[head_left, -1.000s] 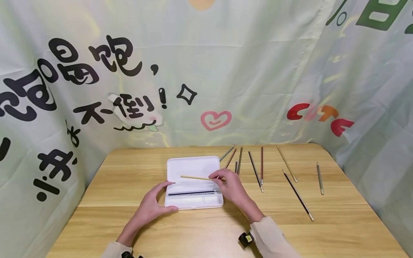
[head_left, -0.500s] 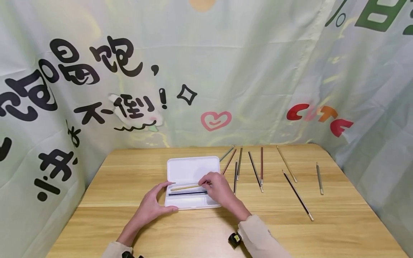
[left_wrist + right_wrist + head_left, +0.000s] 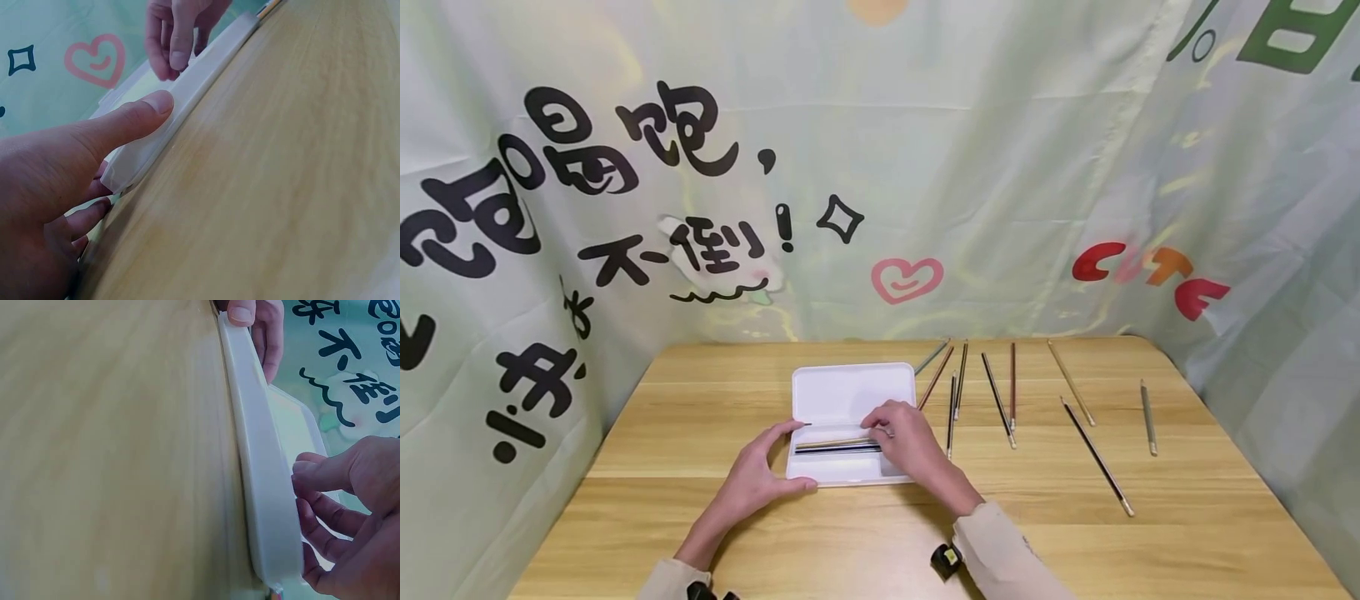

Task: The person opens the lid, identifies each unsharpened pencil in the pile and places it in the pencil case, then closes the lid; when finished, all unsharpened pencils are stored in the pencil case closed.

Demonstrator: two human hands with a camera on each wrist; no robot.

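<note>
In the head view an open white pencil case (image 3: 852, 393) lies on the table, its lid folded back. My left hand (image 3: 751, 475) holds its left end, thumb on the front edge and fingers at the back; the left wrist view shows the thumb (image 3: 147, 114) along the case wall. Over the case's right part, my right hand (image 3: 910, 442) holds the right end of a yellow pencil (image 3: 820, 445) with curled fingers. This pencil lies low in the tray beside dark pencils (image 3: 835, 451). The right fingertips' contact is hidden behind the case wall in the right wrist view.
Several loose pencils lie right of the case, among them a black pencil (image 3: 1097, 457), a grey pencil (image 3: 1148, 418), a yellow pencil (image 3: 1071, 383) and a dark red pencil (image 3: 1012, 385). A printed curtain (image 3: 1000, 183) hangs behind the wooden table (image 3: 700, 400).
My right hand has moved left and down, lowering the yellow pencil from above the case into the tray next to the dark pencils. My left hand keeps its place on the case.
</note>
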